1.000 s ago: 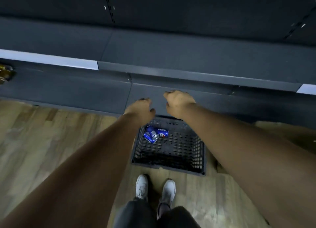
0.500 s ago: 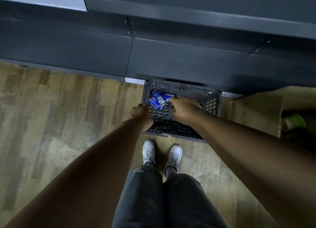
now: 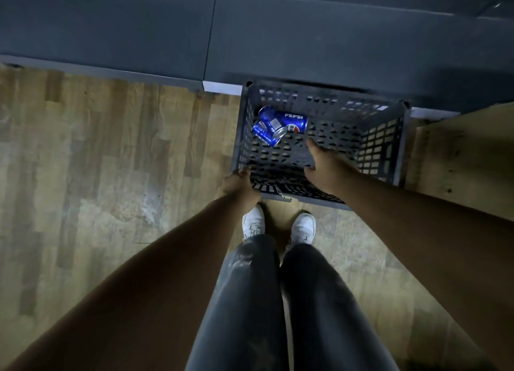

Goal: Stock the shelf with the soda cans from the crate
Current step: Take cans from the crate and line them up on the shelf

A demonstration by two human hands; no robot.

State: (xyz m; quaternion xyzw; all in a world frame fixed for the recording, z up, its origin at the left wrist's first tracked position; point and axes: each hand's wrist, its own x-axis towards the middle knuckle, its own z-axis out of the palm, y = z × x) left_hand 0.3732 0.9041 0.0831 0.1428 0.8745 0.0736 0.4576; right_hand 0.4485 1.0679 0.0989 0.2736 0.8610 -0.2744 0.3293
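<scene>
Two cans: blue soda cans (image 3: 279,126) lie on their sides, touching, in the upper left corner of the crate floor; one shows the word PEPSI.
Crate: your dark perforated crate (image 3: 385,145) sits on the floor at centre right of the frame, its far wall against the base of the shelf.
Left hand: your left hand (image 3: 239,186) is at the crate's near left corner, fingers curled over the rim and gripping it.
Right hand: your right hand (image 3: 326,167) reaches inside the crate, fingers spread wide and holding nothing, just right of and below the cans, not touching them.
Shelf: dark shelf unit (image 3: 306,31) fills the top of the frame.
Floor: wood plank floor (image 3: 97,162) at left.
Feet: your white shoes (image 3: 278,227) stand just below the crate's near wall.
</scene>
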